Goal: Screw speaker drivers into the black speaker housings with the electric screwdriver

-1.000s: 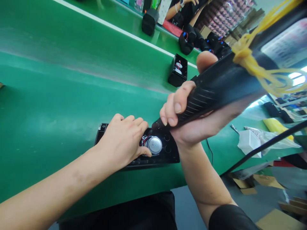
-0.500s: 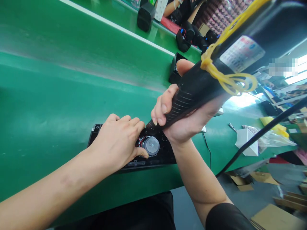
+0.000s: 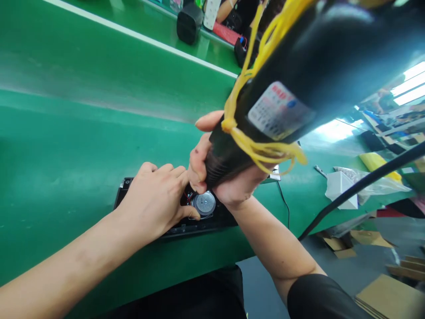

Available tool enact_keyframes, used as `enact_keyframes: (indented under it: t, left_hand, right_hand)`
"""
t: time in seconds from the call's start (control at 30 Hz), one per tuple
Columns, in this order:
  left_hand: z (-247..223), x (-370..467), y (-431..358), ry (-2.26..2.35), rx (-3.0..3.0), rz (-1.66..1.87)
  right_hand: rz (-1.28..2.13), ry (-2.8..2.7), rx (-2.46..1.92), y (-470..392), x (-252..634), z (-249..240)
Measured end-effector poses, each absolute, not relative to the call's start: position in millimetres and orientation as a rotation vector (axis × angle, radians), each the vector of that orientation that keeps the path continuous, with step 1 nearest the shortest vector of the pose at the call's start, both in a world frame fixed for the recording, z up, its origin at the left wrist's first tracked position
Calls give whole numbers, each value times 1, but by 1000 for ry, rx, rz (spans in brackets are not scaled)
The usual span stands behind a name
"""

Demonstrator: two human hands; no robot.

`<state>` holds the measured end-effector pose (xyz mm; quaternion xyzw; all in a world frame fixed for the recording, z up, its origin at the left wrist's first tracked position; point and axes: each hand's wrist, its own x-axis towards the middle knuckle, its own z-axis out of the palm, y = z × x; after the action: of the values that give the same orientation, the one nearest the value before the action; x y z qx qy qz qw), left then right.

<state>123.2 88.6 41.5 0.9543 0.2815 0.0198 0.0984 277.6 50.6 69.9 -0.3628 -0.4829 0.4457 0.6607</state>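
Observation:
A black electric screwdriver (image 3: 226, 164), tied with yellow elastic bands (image 3: 245, 137) and bearing a white label, slants down from the upper right. My right hand (image 3: 235, 192) wraps around its grip. Its lower tip is hidden behind my fingers, over a long black speaker housing (image 3: 186, 229) lying on the green table. Inside that housing sits a round silver speaker driver (image 3: 204, 204) with red wires beside it. My left hand (image 3: 156, 195) lies across the housing and grips it, thumb beside the driver and fingers bent over the far side, close to my right fingers.
Across the green table (image 3: 83, 141), a black speaker case (image 3: 189, 24) stands near a co-worker's arm (image 3: 226, 9). A black cable (image 3: 358, 190) crosses the right side. A white box (image 3: 341, 190) and plastic bags lie by the table edge; cardboard (image 3: 392, 294) is on the floor.
My right hand and the screwdriver have moved left and tipped more upright, and the tip has gone out of sight. My left hand keeps its place on the housing. The view has shifted slightly.

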Motion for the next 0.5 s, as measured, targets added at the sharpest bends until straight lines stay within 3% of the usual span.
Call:
enact_keyframes:
  t: [0.5]
  left_hand:
    - [48, 124, 89, 845, 2768, 54]
  right_hand:
    - [1254, -1149, -732, 48, 274, 65]
